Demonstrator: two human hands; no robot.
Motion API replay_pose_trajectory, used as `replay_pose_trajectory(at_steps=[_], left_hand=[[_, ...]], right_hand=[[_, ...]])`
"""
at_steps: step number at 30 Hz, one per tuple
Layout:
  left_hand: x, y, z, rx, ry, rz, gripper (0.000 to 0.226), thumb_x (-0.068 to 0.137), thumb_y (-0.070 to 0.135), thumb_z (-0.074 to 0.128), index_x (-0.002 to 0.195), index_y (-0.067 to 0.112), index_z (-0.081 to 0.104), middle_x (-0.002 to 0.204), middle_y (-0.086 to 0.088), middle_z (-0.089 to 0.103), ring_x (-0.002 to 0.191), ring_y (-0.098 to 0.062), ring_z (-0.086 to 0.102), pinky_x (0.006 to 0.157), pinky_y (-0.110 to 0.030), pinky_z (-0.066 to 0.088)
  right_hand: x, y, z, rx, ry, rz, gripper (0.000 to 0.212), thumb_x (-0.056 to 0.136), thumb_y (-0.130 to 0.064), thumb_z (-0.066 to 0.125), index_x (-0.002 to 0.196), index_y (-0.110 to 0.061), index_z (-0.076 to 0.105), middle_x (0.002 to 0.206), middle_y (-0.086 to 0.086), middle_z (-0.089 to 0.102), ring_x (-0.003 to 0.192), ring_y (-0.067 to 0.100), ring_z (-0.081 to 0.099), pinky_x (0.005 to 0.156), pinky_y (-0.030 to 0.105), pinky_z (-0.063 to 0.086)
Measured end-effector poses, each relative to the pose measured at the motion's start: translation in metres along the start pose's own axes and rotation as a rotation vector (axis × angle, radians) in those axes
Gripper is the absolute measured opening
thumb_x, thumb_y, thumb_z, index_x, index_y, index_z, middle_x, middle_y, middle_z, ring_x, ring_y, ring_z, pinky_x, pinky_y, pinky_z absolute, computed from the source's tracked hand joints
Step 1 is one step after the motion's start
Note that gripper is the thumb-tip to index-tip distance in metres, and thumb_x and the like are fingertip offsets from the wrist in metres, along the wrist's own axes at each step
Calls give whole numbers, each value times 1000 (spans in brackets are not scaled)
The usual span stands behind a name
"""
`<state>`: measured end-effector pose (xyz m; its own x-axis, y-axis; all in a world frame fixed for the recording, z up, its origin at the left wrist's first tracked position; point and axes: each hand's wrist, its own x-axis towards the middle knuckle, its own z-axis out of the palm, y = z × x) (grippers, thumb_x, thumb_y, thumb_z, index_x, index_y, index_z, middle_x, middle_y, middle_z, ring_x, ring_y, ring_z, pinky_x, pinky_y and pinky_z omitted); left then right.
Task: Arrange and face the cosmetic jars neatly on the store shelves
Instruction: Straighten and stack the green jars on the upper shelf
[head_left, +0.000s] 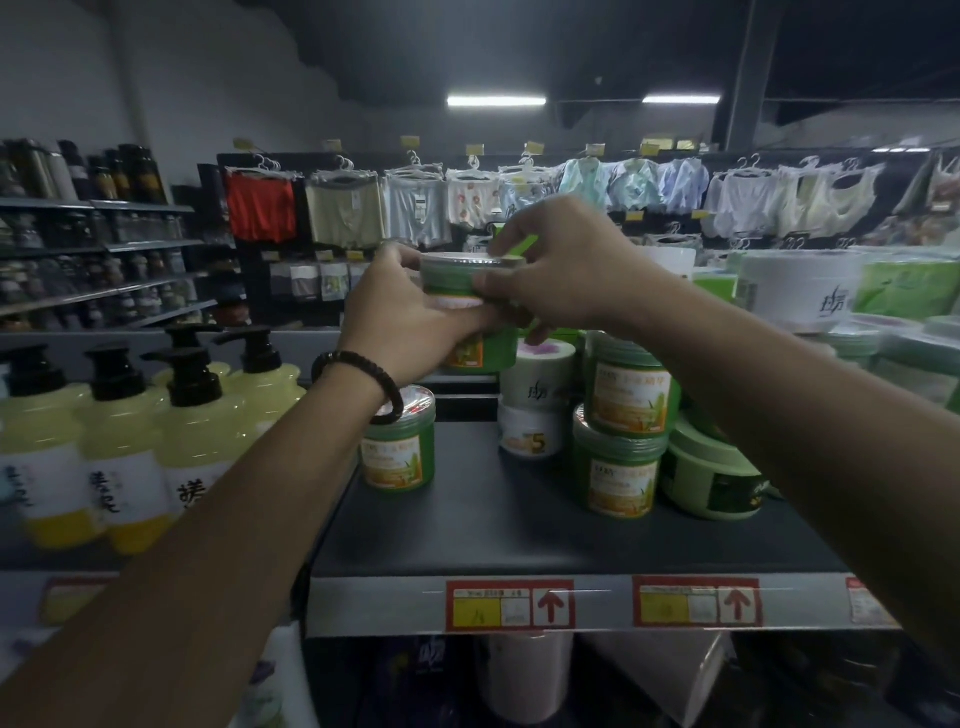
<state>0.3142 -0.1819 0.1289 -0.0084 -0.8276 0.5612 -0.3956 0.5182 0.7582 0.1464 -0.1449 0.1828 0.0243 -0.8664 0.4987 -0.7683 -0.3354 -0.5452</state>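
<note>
Both hands hold one green cosmetic jar (451, 278) in the air above the dark shelf (519, 525). My left hand (410, 317), with a dark bead bracelet at the wrist, cups its side and bottom. My right hand (561, 270) grips its lid rim from the right. Under the hands another green jar (480, 353) is partly hidden. A single green jar (399, 447) stands at the shelf's left. Two green jars (621, 447) are stacked at the right, next to stacked white jars (535, 402) and a light green jar (711, 475) lying tilted.
Yellow pump bottles (124, 441) fill the shelf section to the left. Large white and green tubs (800, 288) sit at the right rear. Red price tags (511, 605) line the shelf's front edge. Clothes hang on a rack (415, 202) across the aisle.
</note>
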Motion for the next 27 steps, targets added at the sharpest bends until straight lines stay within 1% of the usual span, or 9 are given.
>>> replay_pose_trajectory(at_steps=[3, 6, 9, 13, 15, 18, 22, 24, 27], left_hand=[[-19, -2, -8, 30, 79, 24, 89, 46, 63, 94, 119, 30, 55, 103, 15, 74, 90, 0, 72, 70, -21, 54], [-32, -7, -14, 18, 145, 14, 89, 43, 65, 92, 119, 31, 57, 101, 16, 74, 86, 4, 71, 74, -26, 60], [-41, -13, -19, 23, 179, 12, 90, 47, 62, 96, 121, 31, 56, 99, 16, 73, 82, 9, 70, 74, -25, 60], [-55, -21, -27, 19, 235, -8, 81, 54, 52, 98, 118, 30, 54, 95, 14, 72, 79, 10, 68, 72, -25, 58], [-62, -25, -31, 17, 258, -16, 79, 56, 50, 98, 118, 30, 55, 94, 13, 73, 79, 9, 70, 70, -25, 59], [-70, -29, -34, 26, 285, -9, 78, 61, 46, 97, 123, 28, 55, 94, 17, 67, 81, 20, 63, 62, -9, 52], [-76, -32, -40, 27, 314, -8, 77, 61, 50, 92, 123, 29, 53, 98, 23, 62, 82, 27, 57, 62, -7, 49], [-78, -35, -42, 43, 331, -19, 78, 60, 52, 93, 123, 31, 53, 96, 24, 62, 82, 25, 58, 64, -10, 49], [-85, -39, -42, 67, 330, -29, 81, 61, 53, 95, 126, 28, 54, 95, 23, 62, 81, 28, 57, 62, -3, 45]], right_hand=[[-10, -2, 6, -39, 24, -62, 39, 91, -38, 86, 121, -17, 73, 116, 6, 70, 80, 25, 79, 70, 42, 68], [-19, -7, 11, -81, 51, -123, 41, 90, -47, 84, 122, -23, 76, 113, -5, 66, 103, 17, 68, 91, 38, 59], [-24, -9, 18, -77, 56, -146, 44, 88, -51, 85, 123, -26, 75, 113, -7, 67, 109, 15, 67, 90, 30, 52], [-32, -7, 39, 87, 90, -130, 56, 79, -51, 92, 124, -26, 70, 105, -7, 73, 95, 13, 72, 87, 40, 62], [-37, -5, 48, 160, 122, -121, 58, 77, -49, 94, 124, -26, 69, 100, -11, 73, 91, 8, 73, 85, 38, 63], [-47, -1, 62, 269, 144, -111, 61, 77, -44, 95, 128, -23, 68, 101, -13, 73, 88, 2, 74, 81, 26, 63], [-59, 13, 84, 521, 174, -138, 66, 72, -36, 99, 127, -18, 69, 108, -5, 77, 99, 8, 76, 91, 36, 65], [-62, 21, 95, 549, 114, -121, 74, 67, -38, 96, 133, -21, 66, 115, -4, 76, 105, 12, 76, 93, 40, 65], [-69, 28, 111, 562, -19, -103, 90, 64, -23, 97, 144, -23, 57, 126, 1, 74, 112, 18, 75, 92, 45, 66]])
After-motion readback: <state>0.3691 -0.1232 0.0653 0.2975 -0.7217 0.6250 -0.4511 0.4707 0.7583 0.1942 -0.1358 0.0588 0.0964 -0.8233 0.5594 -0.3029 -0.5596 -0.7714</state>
